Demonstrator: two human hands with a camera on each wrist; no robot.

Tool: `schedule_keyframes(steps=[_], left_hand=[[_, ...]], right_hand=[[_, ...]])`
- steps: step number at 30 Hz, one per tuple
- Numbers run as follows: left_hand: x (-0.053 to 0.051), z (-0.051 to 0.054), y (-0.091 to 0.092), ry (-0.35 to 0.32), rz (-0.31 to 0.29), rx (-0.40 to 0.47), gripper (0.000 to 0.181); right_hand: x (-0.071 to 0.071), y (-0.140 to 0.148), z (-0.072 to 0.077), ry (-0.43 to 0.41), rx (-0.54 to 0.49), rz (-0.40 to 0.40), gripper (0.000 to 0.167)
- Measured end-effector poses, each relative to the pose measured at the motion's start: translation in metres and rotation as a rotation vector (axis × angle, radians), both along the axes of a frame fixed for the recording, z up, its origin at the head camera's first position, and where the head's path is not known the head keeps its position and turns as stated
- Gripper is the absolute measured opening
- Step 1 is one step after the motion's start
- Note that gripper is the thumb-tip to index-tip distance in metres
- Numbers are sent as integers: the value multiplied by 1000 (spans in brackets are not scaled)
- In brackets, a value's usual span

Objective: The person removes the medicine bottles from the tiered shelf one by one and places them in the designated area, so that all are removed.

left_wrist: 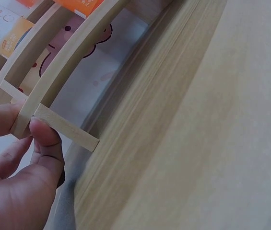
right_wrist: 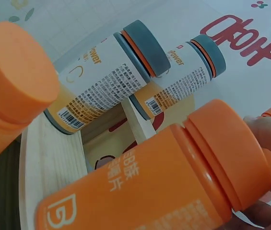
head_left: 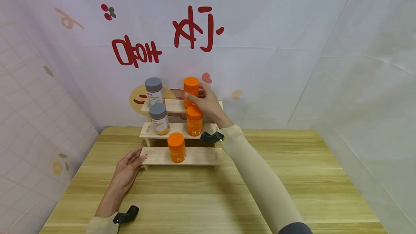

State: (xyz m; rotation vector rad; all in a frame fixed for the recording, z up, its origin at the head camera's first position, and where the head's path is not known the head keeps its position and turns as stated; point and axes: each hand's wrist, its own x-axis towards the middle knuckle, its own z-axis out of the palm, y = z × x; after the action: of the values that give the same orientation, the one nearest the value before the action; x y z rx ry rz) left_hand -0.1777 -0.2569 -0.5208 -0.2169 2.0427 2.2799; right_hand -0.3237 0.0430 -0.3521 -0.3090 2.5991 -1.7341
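Observation:
A three-step wooden rack (head_left: pixel 201 155) stands against the backdrop. On its top step, at the right, is an orange bottle (head_left: pixel 191 83) that my right hand (head_left: pixel 211 105) grips between thumb and fingers. Another orange bottle (head_left: pixel 194 122) stands just below it on the middle step, and a third orange bottle (head_left: pixel 177 149) is on the bottom step. Two grey-capped white bottles, one on the top step (head_left: pixel 154 91) and one on the middle step (head_left: pixel 160 120), stand at the left. My left hand (head_left: pixel 126 169) pinches the left end of the bottom step, as the left wrist view shows.
Light wood tabletop (head_left: pixel 276 176) extends around the rack on both sides and in front. Behind hangs a white cloth backdrop (head_left: pixel 260 28) with red lettering and printed figures. A pale gridded wall (head_left: pixel 26 118) rises at the left.

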Motion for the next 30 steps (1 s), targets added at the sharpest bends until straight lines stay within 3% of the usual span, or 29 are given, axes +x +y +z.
schedule_keyframes(steps=[8, 18, 30], left_hand=[[0, 2, 1, -13, 5, 7, 69], [1, 1, 3, -18, 6, 19, 68], [2, 1, 3, 2, 2, 2, 68]], right_hand=[[5, 16, 1, 24, -74, 12, 68], [9, 37, 2, 23, -89, 1, 64], [25, 73, 6, 52, -124, -14, 63]])
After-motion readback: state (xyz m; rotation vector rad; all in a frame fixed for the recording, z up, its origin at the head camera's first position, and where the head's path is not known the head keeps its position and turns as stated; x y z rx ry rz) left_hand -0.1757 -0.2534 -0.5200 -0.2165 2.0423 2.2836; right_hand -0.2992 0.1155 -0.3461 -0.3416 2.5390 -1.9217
